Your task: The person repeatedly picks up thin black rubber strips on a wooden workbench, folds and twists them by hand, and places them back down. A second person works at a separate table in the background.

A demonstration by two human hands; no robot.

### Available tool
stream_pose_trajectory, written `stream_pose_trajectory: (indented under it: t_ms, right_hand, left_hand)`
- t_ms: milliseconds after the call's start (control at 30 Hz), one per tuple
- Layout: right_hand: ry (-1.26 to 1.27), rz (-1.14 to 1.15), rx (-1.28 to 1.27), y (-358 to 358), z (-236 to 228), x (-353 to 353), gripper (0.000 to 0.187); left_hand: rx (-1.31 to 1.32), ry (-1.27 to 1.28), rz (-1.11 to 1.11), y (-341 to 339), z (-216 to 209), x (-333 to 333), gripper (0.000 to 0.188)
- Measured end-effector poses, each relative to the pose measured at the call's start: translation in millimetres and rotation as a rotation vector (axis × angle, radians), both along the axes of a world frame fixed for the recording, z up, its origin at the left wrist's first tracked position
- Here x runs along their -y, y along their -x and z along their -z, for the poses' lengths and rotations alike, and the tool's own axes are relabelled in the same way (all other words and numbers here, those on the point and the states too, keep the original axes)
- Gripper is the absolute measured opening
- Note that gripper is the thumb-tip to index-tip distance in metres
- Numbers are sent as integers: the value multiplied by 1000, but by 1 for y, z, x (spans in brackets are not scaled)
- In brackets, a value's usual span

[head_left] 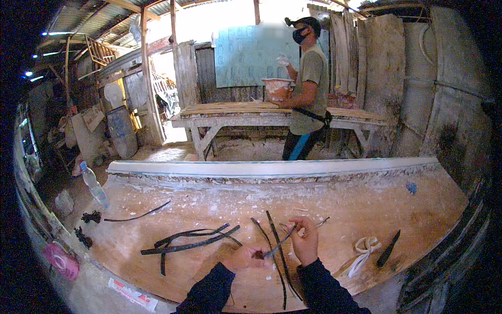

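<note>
Left hand (244,258) and right hand (307,239) over the worktable (361,209), one thin dark strip (286,239) running between them.
We see the right fingertips pinching the strip's upper end, the left fingers curled round its lower end; two long black strips (274,230) lie just beneath. Writing: we note red print on a white wrapper (133,295) past the table's near-left edge, pale marking on a pink pack (61,260), and faint figures on a blue wall sheet (246,60), too small to make out.
</note>
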State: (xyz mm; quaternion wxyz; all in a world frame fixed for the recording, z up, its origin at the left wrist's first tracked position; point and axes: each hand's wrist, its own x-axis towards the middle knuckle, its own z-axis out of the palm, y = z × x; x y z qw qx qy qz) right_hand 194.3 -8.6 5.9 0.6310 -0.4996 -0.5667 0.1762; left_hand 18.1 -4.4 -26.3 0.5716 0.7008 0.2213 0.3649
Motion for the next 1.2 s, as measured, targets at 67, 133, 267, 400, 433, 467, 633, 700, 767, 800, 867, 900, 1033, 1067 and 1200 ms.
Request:
stream_pose_trajectory:
  t_ms: [67, 133, 267, 400, 433, 467, 633, 700, 767, 800, 867, 900, 1033, 1067, 1200]
  right_hand:
    - [-68, 74, 133, 2, 0, 1, 13]
    - [-83, 87, 210, 4, 2, 4, 10]
    - [161, -431, -234, 4, 2, 7, 8]
    - [222, -801, 6, 3, -1, 10, 10]
    - [184, -899, 76, 4, -1, 11, 11]
    - [224, -952, 58, 8, 0, 14, 11]
    - [130, -988, 118, 15, 1, 18, 12]
    - [156, -917, 85, 13, 1, 17, 11]
    - [148, -821, 47, 9, 3, 15, 10]
    - [148, -773, 13, 8, 4, 14, 10]
    - [133, -633, -6, 7, 6, 11, 11]
    - [116, -541, 9, 7, 7, 8, 12]
    - [190, -227, -235, 2, 6, 3, 12]
    - [168, -219, -226, 2, 6, 1, 12]
    - [170, -157, -158, -6, 6, -2, 11]
  left_hand:
    - [92, 127, -215, 1, 2, -1, 12]
    - [118, 201, -495, 8, 2, -5, 10]
    - [329, 295, -722, 14, 2, -14, 6]
    - [369, 311, -856, 17, 2, -20, 4]
    - [373, 322, -852, 18, 2, -20, 5]
    - [334, 327, -869, 18, 3, -20, 5]
    - [154, 272, -865, 21, 3, -18, 10]
    - [142, 240, -799, 21, 5, -18, 10]
    - [68, 218, -683, 21, 8, -19, 10]
    - [6, 215, -599, 21, 9, -20, 11]
    - [-53, 156, -448, 18, 13, -20, 11]
    - [-49, 100, -379, 14, 14, -18, 11]
    - [-224, -203, 75, 11, 10, -7, 13]
    - [-161, -104, 112, 8, 9, -2, 14]
    - [15, 168, 112, -2, 5, 6, 14]
